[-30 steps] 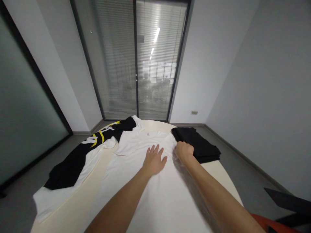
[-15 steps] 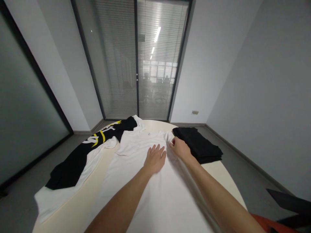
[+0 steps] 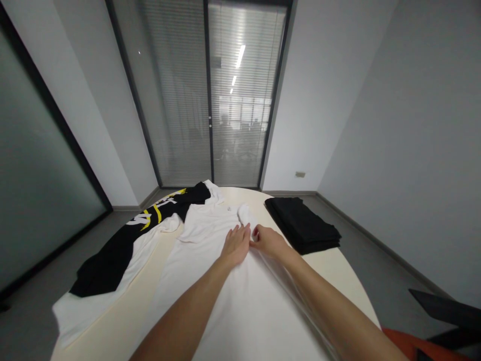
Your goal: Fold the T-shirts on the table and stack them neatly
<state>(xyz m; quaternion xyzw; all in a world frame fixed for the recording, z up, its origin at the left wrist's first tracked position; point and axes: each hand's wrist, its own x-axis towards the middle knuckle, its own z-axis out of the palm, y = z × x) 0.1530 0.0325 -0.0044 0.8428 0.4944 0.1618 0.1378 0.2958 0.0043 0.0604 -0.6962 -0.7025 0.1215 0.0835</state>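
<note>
1. White T-shirt (image 3: 248,301): laid out lengthwise on the pale, round-edged table (image 3: 349,276), collar at the far end, hem end toward you. Its right side is turned inward, with a narrow fold near the collar.
2. Your left hand (image 3: 236,245): palm down on the shirt's upper body, fingers extended and nearly together, pressing on the cloth without grasping it.
3. Your right hand (image 3: 271,242): just beside the left, fingers curled, thumb brought in toward the index finger, pinching the shirt's turned-in side. Exact fingertip contact cannot be told.
4. To your right: folded black stack (image 3: 302,225), on the table, apart from the shirt.
5. To your left: black garment (image 3: 108,263) with white and yellow print, lying over a white garment (image 3: 80,316) along the table's edge.
</note>
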